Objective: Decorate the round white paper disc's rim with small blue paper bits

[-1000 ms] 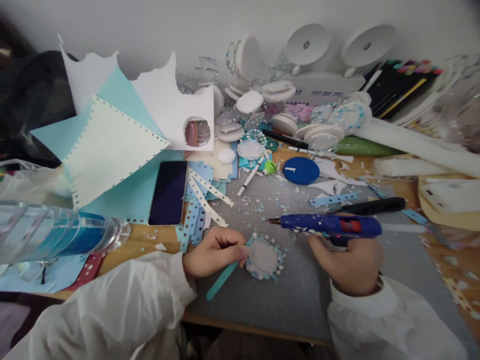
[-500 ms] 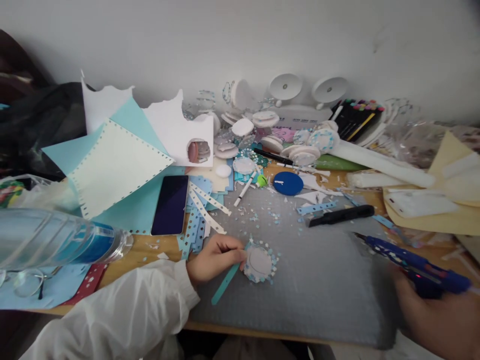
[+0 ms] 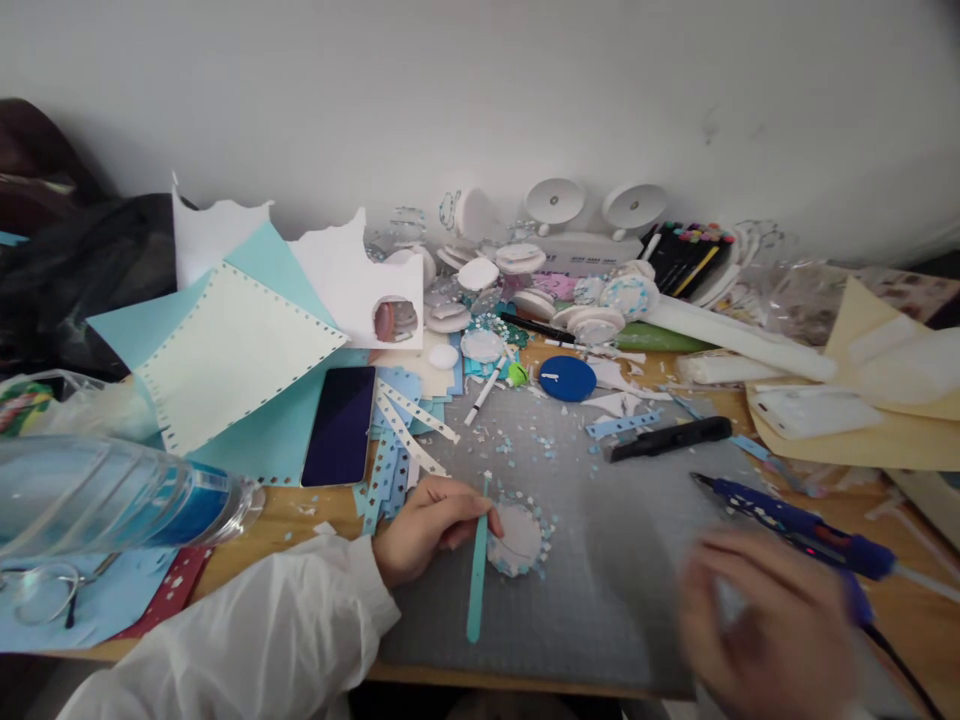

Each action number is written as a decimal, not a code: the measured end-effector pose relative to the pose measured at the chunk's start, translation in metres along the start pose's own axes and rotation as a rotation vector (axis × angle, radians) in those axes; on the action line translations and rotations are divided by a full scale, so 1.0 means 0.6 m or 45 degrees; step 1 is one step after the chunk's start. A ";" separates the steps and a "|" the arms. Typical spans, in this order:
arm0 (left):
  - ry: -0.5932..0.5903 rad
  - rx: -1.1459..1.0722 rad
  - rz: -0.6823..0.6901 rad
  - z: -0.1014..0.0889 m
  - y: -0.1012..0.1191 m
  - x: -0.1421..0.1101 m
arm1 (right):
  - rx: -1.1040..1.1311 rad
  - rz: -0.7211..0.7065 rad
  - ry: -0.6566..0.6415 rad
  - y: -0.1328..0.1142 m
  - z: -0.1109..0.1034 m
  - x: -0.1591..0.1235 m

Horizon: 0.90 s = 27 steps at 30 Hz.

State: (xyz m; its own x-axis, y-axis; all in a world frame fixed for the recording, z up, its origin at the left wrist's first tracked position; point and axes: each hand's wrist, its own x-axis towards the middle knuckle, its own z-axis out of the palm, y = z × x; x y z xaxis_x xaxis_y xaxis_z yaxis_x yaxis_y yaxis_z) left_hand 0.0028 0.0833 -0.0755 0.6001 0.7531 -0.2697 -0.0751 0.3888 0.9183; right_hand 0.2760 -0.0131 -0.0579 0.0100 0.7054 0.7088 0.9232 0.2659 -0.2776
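Observation:
My left hand pinches a flat teal craft stick between thumb and finger. A small pale star shows at the stick's upper tip. Right beside my fingertips, a round white disc lies on the grey cutting mat, ringed by tiny blue and white stars. My right hand is smeared by motion over the mat's right side, its fingers unclear. Just behind it rests a blue hot glue gun, its nozzle toward the mat and its handle partly hidden by the hand.
A black utility knife and a blue oval disc lie on the mat among scattered paper stars. To the left are a phone, punched paper sheets and a plastic bottle. Decorated white discs crowd the back.
My right hand has let go of the glue gun, now lying at the right, and moved leftward. The teal stick in my left hand has swung to nearly upright in view.

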 end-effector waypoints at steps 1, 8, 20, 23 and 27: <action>0.011 -0.013 -0.008 0.000 0.001 0.000 | 0.087 -0.230 -0.024 -0.025 0.019 0.011; 0.061 -0.176 0.034 0.002 0.000 0.002 | 0.281 -0.881 -0.241 -0.138 0.122 0.086; 0.204 0.476 0.402 0.000 -0.004 -0.006 | 0.820 -0.010 -0.028 -0.039 0.144 0.082; 0.179 0.711 0.509 0.005 -0.002 -0.007 | 1.089 0.456 -0.111 -0.022 0.154 0.065; 0.149 0.924 0.503 0.011 -0.002 -0.005 | 1.397 0.736 -0.280 -0.028 0.158 0.055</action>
State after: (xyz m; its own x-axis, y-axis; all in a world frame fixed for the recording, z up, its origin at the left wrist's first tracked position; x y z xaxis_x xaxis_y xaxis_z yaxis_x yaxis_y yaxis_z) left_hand 0.0064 0.0770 -0.0739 0.5479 0.8280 0.1194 0.2935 -0.3239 0.8994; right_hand 0.2244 0.0680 -0.0910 0.1438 0.9669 0.2108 -0.0007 0.2131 -0.9770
